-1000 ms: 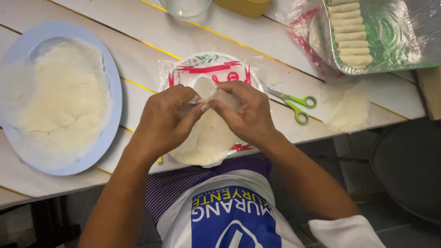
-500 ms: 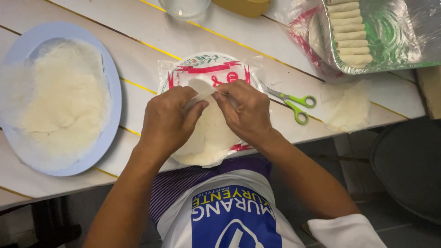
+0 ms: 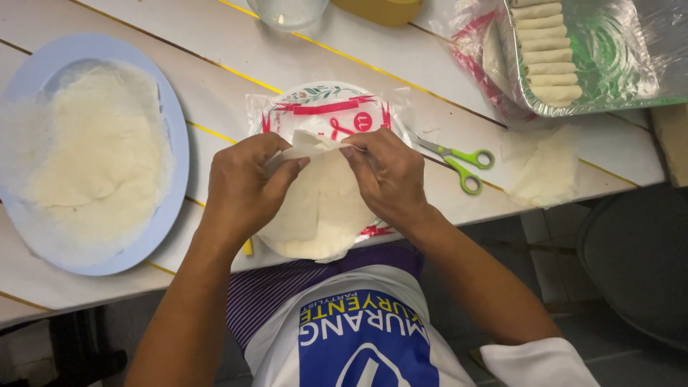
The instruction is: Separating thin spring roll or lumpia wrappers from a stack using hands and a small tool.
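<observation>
Both hands meet over the stack of round wrappers (image 3: 322, 215) lying in its opened plastic packet (image 3: 326, 107) at the near edge of the tabletop (image 3: 215, 64), directly in front of the person. Left hand (image 3: 247, 190) pinches the far edge of the top wrapper sheet (image 3: 312, 147) between thumb and fingers; right hand (image 3: 387, 179) pinches the same lifted edge from the other side, fingertips nearly touching. Wrists angle inward, forearms rising from the lap. Green-handled scissors (image 3: 459, 159) lie just right of the right hand; a blue plate (image 3: 172, 122) of separated wrappers sits left.
</observation>
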